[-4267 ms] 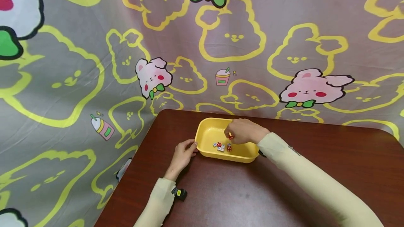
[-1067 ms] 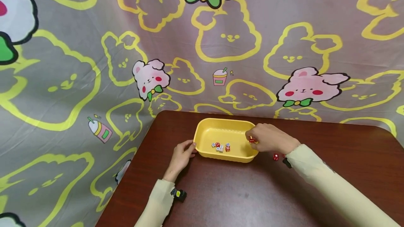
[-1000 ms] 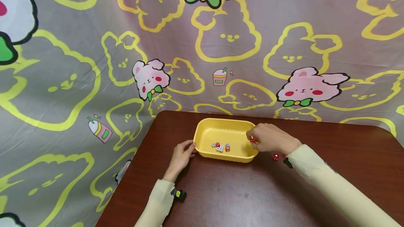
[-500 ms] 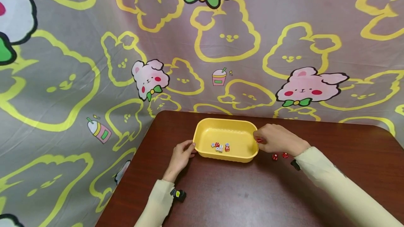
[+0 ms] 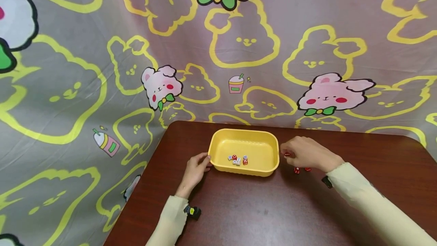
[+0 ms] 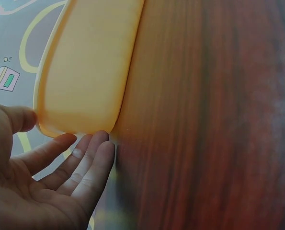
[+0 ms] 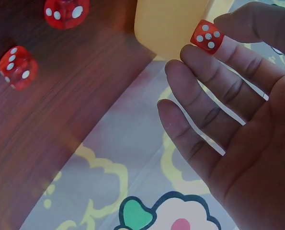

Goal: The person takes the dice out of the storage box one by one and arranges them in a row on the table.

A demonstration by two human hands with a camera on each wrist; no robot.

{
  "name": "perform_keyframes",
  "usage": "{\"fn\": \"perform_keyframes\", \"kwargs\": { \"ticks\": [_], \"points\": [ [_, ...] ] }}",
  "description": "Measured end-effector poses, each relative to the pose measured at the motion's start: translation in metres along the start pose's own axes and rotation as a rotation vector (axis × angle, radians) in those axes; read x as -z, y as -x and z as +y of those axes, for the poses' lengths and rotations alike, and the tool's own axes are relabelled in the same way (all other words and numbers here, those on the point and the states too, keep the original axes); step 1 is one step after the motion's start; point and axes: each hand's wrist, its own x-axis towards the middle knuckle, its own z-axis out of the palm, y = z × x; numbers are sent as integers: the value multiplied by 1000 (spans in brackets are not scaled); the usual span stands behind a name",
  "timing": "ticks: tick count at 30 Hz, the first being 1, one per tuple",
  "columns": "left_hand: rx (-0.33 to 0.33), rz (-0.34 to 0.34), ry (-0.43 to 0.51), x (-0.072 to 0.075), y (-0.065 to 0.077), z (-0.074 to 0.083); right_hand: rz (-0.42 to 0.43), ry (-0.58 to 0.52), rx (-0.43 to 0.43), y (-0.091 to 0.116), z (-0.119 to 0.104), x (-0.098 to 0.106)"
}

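Observation:
A yellow tray (image 5: 244, 134) stands on the brown table, with several white dice (image 5: 236, 161) and red dice (image 5: 245, 161) near its front left. My left hand (image 5: 195, 170) touches the tray's left end; the left wrist view has thumb and fingertips against the outside of its end wall, fingers fairly straight. Just right of the tray, above the table, my right hand (image 5: 308, 154) pinches a red die (image 7: 207, 37) between thumb and index finger, the other fingers extended. Two more red dice lie on the table near that hand, one (image 7: 18, 67) nearer the right wrist view's left edge.
Behind and left of the table (image 5: 259, 208) hangs a grey cloth (image 5: 259, 101) printed with yellow outlines and pink rabbits. Each wrist wears a small black device, the left one (image 5: 192, 212) lying close over the tabletop.
My right hand, above the tray's inside seconds ago, has moved right past its right rim, still pinching the red die. The left hand stays at the tray; the dice inside have not visibly moved.

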Motion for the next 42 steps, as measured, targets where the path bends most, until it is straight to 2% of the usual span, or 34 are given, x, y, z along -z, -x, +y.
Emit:
{"fn": "perform_keyframes", "kwargs": {
  "ticks": [11, 20, 31, 42],
  "points": [
    [-2, -3, 28, 1, -1, 1, -27, -74, -53, 13, 7, -2],
    [7, 2, 25, 1, 2, 0, -13, -28, -48, 22, 15, -6],
    [-4, 4, 9, 0, 1, 1, 6, -45, -65, 41, 27, -18],
    [-4, -1, 3, 0, 1, 2, 36, -26, -89, 58, 41, -20]
  ]
}}
